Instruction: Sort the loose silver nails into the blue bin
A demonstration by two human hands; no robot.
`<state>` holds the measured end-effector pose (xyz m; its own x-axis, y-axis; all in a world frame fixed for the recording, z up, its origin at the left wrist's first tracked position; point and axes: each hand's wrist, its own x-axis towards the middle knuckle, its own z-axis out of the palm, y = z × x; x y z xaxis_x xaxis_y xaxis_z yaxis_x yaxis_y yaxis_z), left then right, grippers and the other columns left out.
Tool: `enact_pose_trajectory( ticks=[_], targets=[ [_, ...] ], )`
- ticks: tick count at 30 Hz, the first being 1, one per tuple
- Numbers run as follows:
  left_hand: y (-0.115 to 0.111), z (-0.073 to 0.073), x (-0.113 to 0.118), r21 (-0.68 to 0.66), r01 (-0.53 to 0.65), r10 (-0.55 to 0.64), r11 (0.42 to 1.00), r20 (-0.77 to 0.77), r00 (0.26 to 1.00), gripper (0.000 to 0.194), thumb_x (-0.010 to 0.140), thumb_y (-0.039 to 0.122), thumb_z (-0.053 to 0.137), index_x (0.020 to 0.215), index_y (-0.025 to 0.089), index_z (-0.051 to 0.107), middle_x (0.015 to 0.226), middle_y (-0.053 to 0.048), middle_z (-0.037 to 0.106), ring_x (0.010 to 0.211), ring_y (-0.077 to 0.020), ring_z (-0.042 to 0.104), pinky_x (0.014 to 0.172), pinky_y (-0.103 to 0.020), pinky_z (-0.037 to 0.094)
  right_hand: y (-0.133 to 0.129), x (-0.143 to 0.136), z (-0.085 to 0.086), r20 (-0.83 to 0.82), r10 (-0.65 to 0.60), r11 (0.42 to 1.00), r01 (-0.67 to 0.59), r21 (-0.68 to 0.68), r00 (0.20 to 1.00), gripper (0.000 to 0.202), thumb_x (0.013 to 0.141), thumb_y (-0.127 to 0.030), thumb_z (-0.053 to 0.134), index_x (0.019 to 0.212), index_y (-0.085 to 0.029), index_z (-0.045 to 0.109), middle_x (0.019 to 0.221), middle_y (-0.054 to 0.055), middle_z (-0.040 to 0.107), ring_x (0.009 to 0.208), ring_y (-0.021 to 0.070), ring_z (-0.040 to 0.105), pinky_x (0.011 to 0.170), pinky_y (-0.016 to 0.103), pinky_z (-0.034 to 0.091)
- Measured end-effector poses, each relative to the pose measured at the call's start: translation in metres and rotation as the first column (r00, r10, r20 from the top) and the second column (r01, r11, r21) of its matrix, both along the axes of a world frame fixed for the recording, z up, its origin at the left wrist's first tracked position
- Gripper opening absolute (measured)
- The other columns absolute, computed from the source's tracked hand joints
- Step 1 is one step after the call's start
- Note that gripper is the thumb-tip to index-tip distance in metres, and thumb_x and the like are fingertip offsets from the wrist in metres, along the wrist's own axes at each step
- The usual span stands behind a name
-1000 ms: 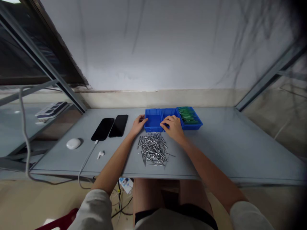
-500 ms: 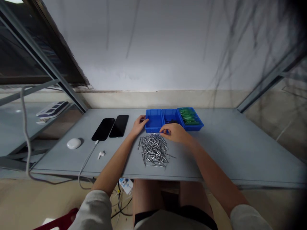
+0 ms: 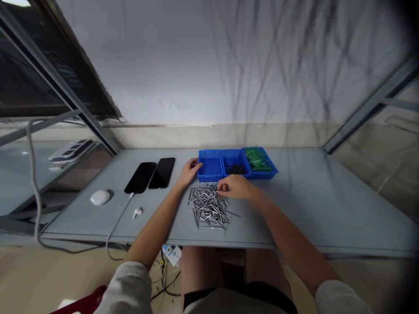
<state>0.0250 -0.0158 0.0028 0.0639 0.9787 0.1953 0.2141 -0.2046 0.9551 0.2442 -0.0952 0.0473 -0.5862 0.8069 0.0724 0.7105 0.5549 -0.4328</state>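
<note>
A loose pile of thin silver metal pins (image 3: 209, 208) lies on the grey table in front of me. Behind it stands an empty blue bin (image 3: 210, 178), with my left hand (image 3: 188, 171) closed at its left wall. Something small and pale shows between that hand's thumb and fingers, too small to name. My right hand (image 3: 236, 186) is over the upper right of the pile, fingertips pinched; whatever is in them is hidden. Joined on the right are a blue bin with small black parts (image 3: 235, 168) and one with green pieces (image 3: 257, 159).
Two black phones (image 3: 140, 178) lie to the left, one plugged into a white cable (image 3: 119, 218). A white earbud (image 3: 137, 212) and its white case (image 3: 100, 197) are nearby. Metal frame posts rise at both sides, and a wall (image 3: 196, 87) stands behind the table.
My right hand has moved down slightly, from the front edge of the bins to the pile, uncovering more of the black parts. My left hand has stayed at the bin.
</note>
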Motion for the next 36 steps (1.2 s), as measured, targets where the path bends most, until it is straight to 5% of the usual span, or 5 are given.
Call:
enact_pose_trajectory(
  ticks=[16,23,28,36],
  targets=[
    [0.000,-0.001,-0.001,0.003,0.009,-0.009,1.000,0.000,1.000,0.030,0.073,0.036,0.064,0.096,0.017,0.063,0.098,-0.007,0.066,0.088,-0.0191,0.060,0.085,-0.034,0.046,0.000,0.002,0.003,-0.081,-0.042,0.998,0.046,0.045,0.996,0.010,0.074,-0.018,0.061,0.077,-0.022,0.070,0.066,-0.001,0.067,0.056,0.0118,0.056,0.054,0.023,0.035],
    [0.002,-0.003,-0.002,0.019,0.017,-0.017,1.000,-0.013,1.000,0.031,0.072,0.038,0.064,0.095,0.017,0.063,0.098,-0.007,0.065,0.089,-0.0200,0.059,0.086,-0.035,0.045,0.001,0.005,0.008,-0.292,-0.057,0.998,0.063,0.012,0.955,0.008,0.074,-0.018,0.061,0.076,-0.018,0.069,0.062,0.000,0.063,0.056,0.0113,0.054,0.056,0.024,0.040],
    [0.004,-0.006,-0.002,0.031,0.011,-0.011,0.999,-0.012,1.000,0.031,0.072,0.038,0.063,0.095,0.017,0.063,0.099,-0.007,0.065,0.089,-0.0195,0.059,0.085,-0.034,0.045,0.006,0.006,0.008,-0.505,-0.124,0.988,0.059,-0.144,0.854,0.009,0.072,-0.022,0.063,0.075,-0.015,0.066,0.064,0.002,0.065,0.053,0.0102,0.054,0.052,0.023,0.042],
    [0.004,-0.005,-0.002,0.024,0.020,-0.019,1.000,-0.022,1.000,0.032,0.073,0.038,0.063,0.096,0.017,0.063,0.101,-0.007,0.065,0.091,-0.0201,0.059,0.087,-0.034,0.045,0.012,0.011,0.013,-0.753,-0.318,0.910,-0.038,-0.413,0.576,0.021,0.067,-0.033,0.071,0.075,-0.017,0.061,0.072,0.004,0.070,0.051,0.0108,0.059,0.043,0.021,0.045]
  ],
)
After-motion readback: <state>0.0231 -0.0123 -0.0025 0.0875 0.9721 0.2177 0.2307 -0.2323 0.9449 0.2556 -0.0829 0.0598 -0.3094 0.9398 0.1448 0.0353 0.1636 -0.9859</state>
